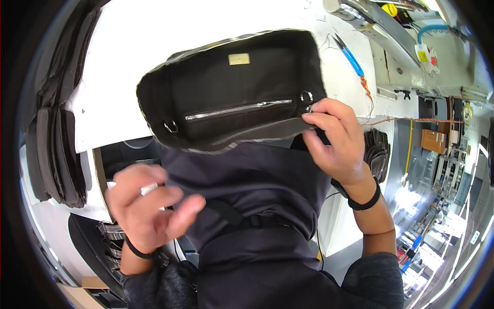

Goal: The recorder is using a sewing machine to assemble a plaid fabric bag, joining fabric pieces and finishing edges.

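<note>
A black bag (231, 92) with a silver zipper, two metal rings and a small pale label patch sits in the upper middle of the frame, its far side over the white bench (154, 31) and its near edge held up over the person's lap. The right hand (334, 139) has its grip pinched on the bag's right near edge, just below one ring. The left hand (149, 206), at the lower left, is apart from the bag, its grip half curled around a small white piece I cannot make out. Both wrists wear dark bands. On the bench to the upper right lie blue-handled snips (349, 54) with an orange thread (368, 92) trailing down past the bench edge. Beyond them, at the top right, stands a grey and white sewing machine (411, 46) bearing a small yellow tag. Stacks of dark cut pieces (51, 154) line the left of the frame, and another stack (378, 149) sits right of the right hand. At the far right a bright workroom floor shows brown boxes (432, 139) and shelving.
</note>
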### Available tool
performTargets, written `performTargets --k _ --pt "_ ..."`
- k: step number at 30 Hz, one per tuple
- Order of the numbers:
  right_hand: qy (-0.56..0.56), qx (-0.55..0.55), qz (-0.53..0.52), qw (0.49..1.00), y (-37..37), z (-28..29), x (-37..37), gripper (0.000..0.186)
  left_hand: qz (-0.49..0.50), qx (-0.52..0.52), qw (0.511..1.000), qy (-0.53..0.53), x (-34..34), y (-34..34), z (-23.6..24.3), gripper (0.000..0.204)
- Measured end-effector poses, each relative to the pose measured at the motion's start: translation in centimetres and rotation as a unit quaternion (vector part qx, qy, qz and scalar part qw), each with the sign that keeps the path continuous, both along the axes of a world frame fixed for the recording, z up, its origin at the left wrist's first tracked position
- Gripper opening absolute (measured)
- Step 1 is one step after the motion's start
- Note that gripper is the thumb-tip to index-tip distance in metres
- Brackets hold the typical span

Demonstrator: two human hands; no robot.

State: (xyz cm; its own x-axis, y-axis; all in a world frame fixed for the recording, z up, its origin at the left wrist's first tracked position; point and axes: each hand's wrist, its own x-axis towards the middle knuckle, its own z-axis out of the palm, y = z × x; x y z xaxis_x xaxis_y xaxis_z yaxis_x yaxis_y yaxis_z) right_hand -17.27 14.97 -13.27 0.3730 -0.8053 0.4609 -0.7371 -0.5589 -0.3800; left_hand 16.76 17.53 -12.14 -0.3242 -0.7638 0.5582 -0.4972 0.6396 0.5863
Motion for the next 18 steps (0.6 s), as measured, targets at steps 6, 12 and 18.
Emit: performTargets --k 6,12,18 --pt "-0.008 -0.009 0.05 0.999 1.3 -0.2 2.0 0.037 -0.174 0.541 0.79 0.231 -5.9 2.9 -4.1 0.079" --pt "-0.046 0.006 0.05 0.998 6.0 -2.4 5.0 0.036 -0.12 0.661 0.441 0.595 -11.3 2.4 -4.7 0.04" --pt "0.01 0.026 0.074 0.997 7.1 -2.7 5.5 0.034 -0.004 0.701 0.426 0.572 -11.7 3.5 -6.3 0.022"
